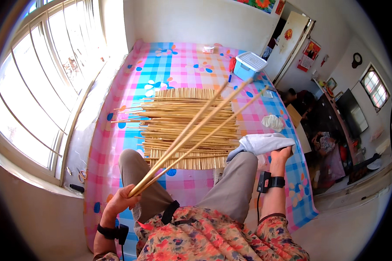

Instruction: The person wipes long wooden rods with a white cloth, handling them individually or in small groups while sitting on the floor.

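My left grip (124, 199), low at about half past seven, is closed around a few long sticks (204, 124). They slant up from my fist toward one o'clock, their far ends spread apart. My right grip (281, 152), between three and four o'clock, is at the near edge of a pale cloth (263, 143), which reaches across to my right knee (245, 163); the cloth hides part of my fingers, so I cannot tell how firmly they close.

In the middle, beyond my knees, many loose sticks (170, 122) lie crosswise over a slatted mat (200, 163), some poking past its edge toward nine o'clock. The mat rests on a checked, flower-patterned cover (196, 65). On that cover sit a crumpled white thing (272, 122) at three o'clock, a lidded blue box (250, 64) at one and a small pale packet (208, 49) at twelve. Scissors (82, 175) lie at eight o'clock on the windowsill, below the barred window (30, 95) that fills nine to ten.
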Demonstrator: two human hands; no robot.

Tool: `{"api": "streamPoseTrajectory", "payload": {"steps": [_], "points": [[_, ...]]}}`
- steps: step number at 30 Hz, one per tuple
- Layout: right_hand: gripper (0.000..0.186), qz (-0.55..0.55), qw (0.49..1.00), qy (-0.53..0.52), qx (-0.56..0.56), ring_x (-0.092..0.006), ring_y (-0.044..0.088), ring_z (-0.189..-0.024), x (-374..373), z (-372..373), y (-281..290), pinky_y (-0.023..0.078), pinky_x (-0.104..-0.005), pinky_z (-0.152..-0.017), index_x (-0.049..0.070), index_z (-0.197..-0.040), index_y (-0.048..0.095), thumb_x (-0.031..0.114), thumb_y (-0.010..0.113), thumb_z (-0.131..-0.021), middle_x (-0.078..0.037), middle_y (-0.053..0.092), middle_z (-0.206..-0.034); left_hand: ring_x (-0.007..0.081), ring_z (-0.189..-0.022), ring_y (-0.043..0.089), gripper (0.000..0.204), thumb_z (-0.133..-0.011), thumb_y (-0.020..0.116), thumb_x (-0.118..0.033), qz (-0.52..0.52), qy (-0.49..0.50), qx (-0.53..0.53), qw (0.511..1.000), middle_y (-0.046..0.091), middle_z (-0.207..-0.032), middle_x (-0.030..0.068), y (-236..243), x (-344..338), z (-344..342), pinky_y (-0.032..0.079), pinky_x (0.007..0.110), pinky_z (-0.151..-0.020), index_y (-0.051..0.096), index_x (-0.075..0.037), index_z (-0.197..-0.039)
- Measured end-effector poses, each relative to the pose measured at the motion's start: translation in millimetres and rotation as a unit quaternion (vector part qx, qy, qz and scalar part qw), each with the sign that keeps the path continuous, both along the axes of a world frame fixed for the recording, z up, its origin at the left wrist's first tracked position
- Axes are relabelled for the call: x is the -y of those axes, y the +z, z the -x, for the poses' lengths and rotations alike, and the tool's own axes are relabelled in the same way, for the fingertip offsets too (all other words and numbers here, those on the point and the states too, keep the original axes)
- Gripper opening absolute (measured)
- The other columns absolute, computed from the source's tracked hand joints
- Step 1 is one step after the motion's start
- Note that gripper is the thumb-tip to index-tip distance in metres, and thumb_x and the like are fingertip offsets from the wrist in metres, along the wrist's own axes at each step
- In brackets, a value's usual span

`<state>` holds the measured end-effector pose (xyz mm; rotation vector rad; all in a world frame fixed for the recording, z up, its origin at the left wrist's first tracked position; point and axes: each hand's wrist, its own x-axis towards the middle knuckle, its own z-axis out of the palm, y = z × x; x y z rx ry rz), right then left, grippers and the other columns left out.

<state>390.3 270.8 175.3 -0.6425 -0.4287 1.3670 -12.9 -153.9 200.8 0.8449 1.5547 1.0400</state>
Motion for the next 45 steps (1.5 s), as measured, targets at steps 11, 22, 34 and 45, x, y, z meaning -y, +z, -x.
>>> {"api": "streamPoseTrajectory", "payload": {"steps": [11, 22, 34, 45], "points": [[0.041, 0.002, 0.944, 0.328, 0.028, -0.0223, 0.048, -0.109, 121.9, 119.0, 20.7, 0.039, -0.0385, -0.096, 0.006, -0.121, 0.043, 0.032, 0.047, -0.089, -0.009, 0.05, -0.118, 0.0071, -0.042, 0.046, 0.012, -0.086, 0.053, -0.014, -0.022, -0.146, 0.079, 0.986, 0.045, -0.056, -0.0021, 18.7, -113.4, -81.0, 0.037, 0.022, -0.038, 0.051, -0.003, -0.084], [0.027, -0.06, 0.952, 0.175, 0.243, -0.0122, 0.055, -0.082, 133.8, 151.0, 55.6, 0.047, -0.0271, -0.074, 0.004, -0.104, 0.054, 0.026, 0.052, -0.088, -0.003, 0.056, -0.092, 0.0276, -0.097, 0.054, 0.046, -0.084, 0.058, -0.032, -0.258, -0.254, -0.07, 0.929, 0.057, -0.108, 0.0149, -25.6, -138.8, -111.9, 0.042, 0.034, -0.085, 0.047, -0.006, -0.121], [0.019, -0.326, 0.639, 0.424, 0.553, -0.0218, 0.057, -0.083, 130.8, 150.7, 80.5, 0.045, -0.0319, -0.075, 0.003, -0.096, 0.057, 0.009, 0.057, -0.078, -0.01, 0.06, -0.091, 0.0225, -0.097, 0.055, 0.026, -0.076, 0.06, -0.007, -0.325, 0.125, -0.441, 0.827, 0.057, -0.103, 0.0102, 43.6, -105.4, -13.2, 0.044, 0.036, -0.081, 0.056, 0.0, -0.1], [0.007, -0.555, 0.274, 0.259, 0.741, -0.0313, 0.057, -0.067, 174.2, 168.9, 71.9, 0.045, -0.0393, -0.058, 0.005, -0.065, 0.057, 0.012, 0.056, -0.064, -0.015, 0.056, -0.067, 0.0287, -0.089, 0.058, 0.027, -0.075, 0.06, -0.019, -0.173, -0.219, -0.542, 0.793, 0.059, -0.088, 0.0117, 23.7, -99.5, -29.3, 0.044, 0.041, -0.081, 0.052, -0.002, -0.094]]}}
